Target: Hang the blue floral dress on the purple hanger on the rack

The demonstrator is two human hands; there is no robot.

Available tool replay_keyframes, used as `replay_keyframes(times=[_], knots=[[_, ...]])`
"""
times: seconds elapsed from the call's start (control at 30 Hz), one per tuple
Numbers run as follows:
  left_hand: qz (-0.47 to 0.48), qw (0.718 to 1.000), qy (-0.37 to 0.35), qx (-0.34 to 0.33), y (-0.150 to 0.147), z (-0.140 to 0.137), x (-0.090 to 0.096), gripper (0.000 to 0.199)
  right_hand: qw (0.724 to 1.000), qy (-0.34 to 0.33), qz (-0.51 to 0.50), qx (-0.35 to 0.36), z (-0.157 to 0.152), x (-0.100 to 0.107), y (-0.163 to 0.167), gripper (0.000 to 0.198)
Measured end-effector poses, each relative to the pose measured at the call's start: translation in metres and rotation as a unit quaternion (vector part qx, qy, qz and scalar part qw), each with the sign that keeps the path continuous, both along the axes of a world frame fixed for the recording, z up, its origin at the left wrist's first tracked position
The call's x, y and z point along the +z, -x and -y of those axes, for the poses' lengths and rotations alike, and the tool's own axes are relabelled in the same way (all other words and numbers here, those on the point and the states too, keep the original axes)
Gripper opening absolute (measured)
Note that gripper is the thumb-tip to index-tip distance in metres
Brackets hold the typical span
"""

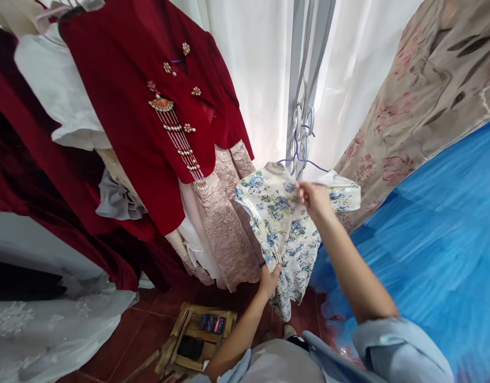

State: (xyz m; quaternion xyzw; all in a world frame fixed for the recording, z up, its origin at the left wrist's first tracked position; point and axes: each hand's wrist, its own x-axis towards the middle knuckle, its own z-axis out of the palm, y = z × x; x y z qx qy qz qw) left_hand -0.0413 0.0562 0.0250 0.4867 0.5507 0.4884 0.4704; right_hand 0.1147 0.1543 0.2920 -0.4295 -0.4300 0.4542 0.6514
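A white shirt with blue flowers hangs in front of me on a purple wire hanger, below a grey metal upright. Near its collar and front edge, my right hand has its fingers closed on the cloth, pulling a fold toward the right shoulder. Lower down, my left hand grips the shirt's front around waist height. The left shoulder of the shirt droops, and its hem hangs in folds. Part of the front is hidden behind my right hand and forearm.
To the left hang a dark red jacket with beaded ornaments and a pale pink embossed skirt. A floral beige garment and a blue tulle dress stand close on the right. A wooden stool holding small items sits on the red-tiled floor.
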Motion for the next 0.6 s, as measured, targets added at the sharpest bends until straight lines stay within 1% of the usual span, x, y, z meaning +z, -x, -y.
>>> replay_keyframes(times=[0.07,0.1,0.13,0.17,0.2,0.23,0.27,0.3,0.33,0.37,0.4,0.43,0.47,0.5,0.53,0.57,0.6], knots=[[0.019,0.999,0.003,-0.027,0.001,0.000,-0.006,0.036,0.995,-0.098,0.019,0.006,-0.014,0.058,-0.011,0.026],[0.031,0.998,0.008,-0.046,0.002,0.003,-0.013,0.039,0.987,-0.157,0.034,-0.005,-0.011,0.082,-0.016,0.028],[0.044,0.997,0.016,-0.060,0.004,0.009,-0.024,0.045,0.976,-0.212,0.044,-0.021,-0.003,0.101,-0.022,0.030],[0.054,0.996,0.028,-0.063,0.008,0.016,-0.038,0.053,0.963,-0.263,0.049,-0.040,0.010,0.112,-0.026,0.031],[0.058,0.996,0.045,-0.052,0.013,0.024,-0.055,0.062,0.950,-0.302,0.050,-0.056,0.026,0.115,-0.030,0.030],[0.054,0.996,0.065,-0.024,0.020,0.033,-0.071,0.070,0.942,-0.326,0.047,-0.065,0.043,0.110,-0.032,0.027],[0.041,0.995,0.085,0.016,0.028,0.040,-0.086,0.076,0.942,-0.326,0.047,-0.059,0.061,0.095,-0.032,0.025],[0.020,0.993,0.099,0.058,0.037,0.044,-0.097,0.079,0.951,-0.304,0.045,-0.040,0.077,0.072,-0.029,0.024],[-0.005,0.990,0.101,0.093,0.045,0.045,-0.102,0.081,0.964,-0.260,0.051,-0.005,0.090,0.042,-0.024,0.024],[-0.031,0.989,0.087,0.118,0.052,0.042,-0.100,0.080,0.979,-0.192,0.058,0.039,0.100,0.008,-0.017,0.025],[-0.055,0.988,0.056,0.136,0.056,0.034,-0.089,0.078,0.989,-0.109,0.059,0.075,0.107,-0.027,-0.008,0.028],[-0.077,0.987,0.011,0.144,0.058,0.022,-0.070,0.074,0.993,-0.024,0.058,0.100,0.109,-0.062,0.001,0.032],[-0.099,0.983,-0.043,0.149,0.057,0.007,-0.043,0.067,0.991,0.054,0.067,0.104,0.109,-0.093,0.009,0.035],[-0.117,0.978,-0.112,0.134,0.054,-0.011,-0.009,0.059,0.987,0.105,0.087,0.081,0.106,-0.118,0.016,0.038],[-0.134,0.968,-0.185,0.107,0.048,-0.031,0.030,0.051,0.986,0.122,0.092,0.070,0.100,-0.136,0.021,0.040],[-0.153,0.950,-0.261,0.073,0.041,-0.051,0.072,0.045,0.985,0.131,0.099,0.052,0.092,-0.146,0.023,0.041],[-0.167,0.924,-0.340,0.045,0.032,-0.070,0.114,0.040,0.986,0.126,0.103,0.035,0.081,-0.148,0.023,0.041]])
